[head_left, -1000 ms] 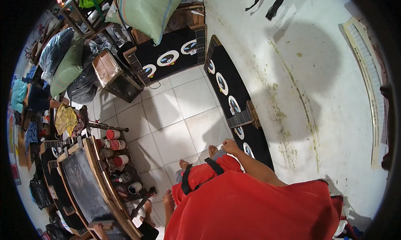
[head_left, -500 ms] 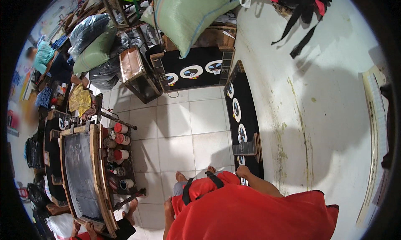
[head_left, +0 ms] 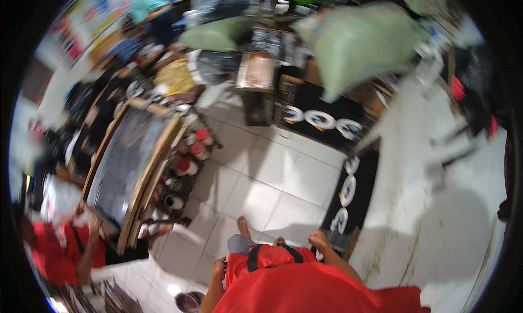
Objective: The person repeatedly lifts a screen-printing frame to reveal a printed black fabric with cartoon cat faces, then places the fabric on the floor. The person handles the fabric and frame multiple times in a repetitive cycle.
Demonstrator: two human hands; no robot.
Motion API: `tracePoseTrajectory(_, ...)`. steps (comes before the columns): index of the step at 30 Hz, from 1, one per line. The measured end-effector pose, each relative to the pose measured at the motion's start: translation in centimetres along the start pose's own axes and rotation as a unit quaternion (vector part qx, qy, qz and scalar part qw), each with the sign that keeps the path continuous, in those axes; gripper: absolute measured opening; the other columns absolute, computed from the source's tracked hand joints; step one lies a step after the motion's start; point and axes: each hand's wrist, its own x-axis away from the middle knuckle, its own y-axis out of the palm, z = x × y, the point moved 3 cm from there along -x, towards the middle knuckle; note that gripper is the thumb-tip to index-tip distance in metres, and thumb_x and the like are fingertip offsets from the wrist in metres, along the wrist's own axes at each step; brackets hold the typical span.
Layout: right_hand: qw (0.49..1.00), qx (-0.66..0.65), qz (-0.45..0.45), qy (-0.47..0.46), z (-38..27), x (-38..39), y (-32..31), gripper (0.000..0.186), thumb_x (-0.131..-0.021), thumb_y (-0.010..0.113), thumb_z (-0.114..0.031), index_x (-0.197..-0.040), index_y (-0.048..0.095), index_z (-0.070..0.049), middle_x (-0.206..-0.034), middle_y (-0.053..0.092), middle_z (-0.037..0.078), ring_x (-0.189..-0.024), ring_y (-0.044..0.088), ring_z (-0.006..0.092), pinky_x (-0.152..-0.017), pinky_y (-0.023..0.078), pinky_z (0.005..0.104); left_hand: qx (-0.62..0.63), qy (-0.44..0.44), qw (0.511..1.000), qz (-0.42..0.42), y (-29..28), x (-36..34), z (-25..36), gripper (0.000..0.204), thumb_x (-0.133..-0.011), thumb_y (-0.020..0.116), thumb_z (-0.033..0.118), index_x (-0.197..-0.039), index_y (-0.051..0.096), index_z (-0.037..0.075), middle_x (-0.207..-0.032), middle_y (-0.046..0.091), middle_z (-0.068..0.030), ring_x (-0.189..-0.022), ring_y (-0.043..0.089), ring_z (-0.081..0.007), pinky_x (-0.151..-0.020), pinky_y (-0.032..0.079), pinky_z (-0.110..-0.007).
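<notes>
My left hand [head_left: 219,270] hangs at my left side by my red shirt [head_left: 305,288], its fingers slightly apart with nothing in them. On the other side my right hand [head_left: 317,238] is held in front of me, fingers curled in and no object showing. Nearest to it, along the right wall, stands a black panel [head_left: 357,190] with white oval eye-like prints. A similar black panel [head_left: 308,98] leans at the back. The view is blurred by motion.
A person in red [head_left: 65,247] at the left holds a wood-framed printing screen [head_left: 128,155]. Red-lidded jars [head_left: 188,166] line its right side. Behind are a wooden stand [head_left: 256,76] and a stuffed green sack [head_left: 365,46]. White tiles [head_left: 256,198] cover the floor. A dark bowl-like container [head_left: 189,301] lies low.
My view has swung left, so the room has shifted right and tilted. More of the person in red shows. My right hand has moved away from beside the right-hand panel.
</notes>
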Motion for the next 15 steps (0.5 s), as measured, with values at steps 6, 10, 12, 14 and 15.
tracePoseTrajectory(6,0.999,0.012,-0.034,0.025,3.2,-2.3,1.9,0.027,-0.076,0.055,-0.024,-0.075,0.069,-0.002,-0.065,0.064,0.014,-0.060,0.063,0.0231,-0.057,0.049,0.0359,0.136,0.033,0.990,0.025,-1.5,-3.1,5.8,0.037,-0.090,0.055,0.038,-0.108,0.058,0.006,-0.094,0.064,-0.0088,-0.085,0.062,-0.0208,-0.074,0.048,-0.036)
tracePoseTrajectory(10,0.981,0.152,-0.071,-0.096,2.2,-4.6,2.4,0.026,-0.077,0.056,-0.023,-0.090,0.072,-0.007,-0.066,0.065,0.015,-0.064,0.064,0.0242,-0.063,0.050,0.0359,0.228,0.093,0.968,0.041,-3.5,-6.7,13.6,0.030,-0.090,0.056,0.035,-0.099,0.057,0.007,-0.087,0.065,-0.0067,-0.079,0.063,-0.0188,-0.070,0.049,-0.033)
tracePoseTrajectory(12,0.997,0.051,-0.059,0.013,0.3,-4.6,2.6,0.020,-0.078,0.057,-0.019,-0.083,0.072,-0.007,-0.065,0.064,0.013,-0.061,0.064,0.0224,-0.057,0.050,0.0350,0.254,0.116,0.959,0.046,-4.8,-7.6,17.7,0.028,-0.090,0.056,0.034,-0.098,0.058,0.007,-0.086,0.065,-0.0067,-0.079,0.063,-0.0185,-0.069,0.049,-0.034)
tracePoseTrajectory(14,0.987,-0.116,-0.062,0.089,-3.3,-5.0,3.3,0.012,-0.079,0.058,-0.013,-0.076,0.067,-0.006,-0.065,0.063,0.012,-0.057,0.062,0.0210,-0.050,0.048,0.0327,0.264,0.128,0.956,0.029,-5.8,-8.2,21.0,0.028,-0.089,0.058,0.030,-0.104,0.054,0.006,-0.088,0.063,-0.0072,-0.078,0.061,-0.0186,-0.071,0.048,-0.034)
tracePoseTrajectory(15,0.970,-0.196,-0.040,0.136,-5.1,-5.1,3.6,0.010,-0.079,0.058,-0.010,-0.073,0.065,-0.006,-0.065,0.062,0.011,-0.056,0.062,0.0203,-0.047,0.047,0.0315,0.256,0.142,0.956,0.020,-6.1,-8.8,23.1,0.030,-0.089,0.058,0.029,-0.107,0.053,0.006,-0.089,0.063,-0.0074,-0.078,0.061,-0.0187,-0.072,0.047,-0.034)
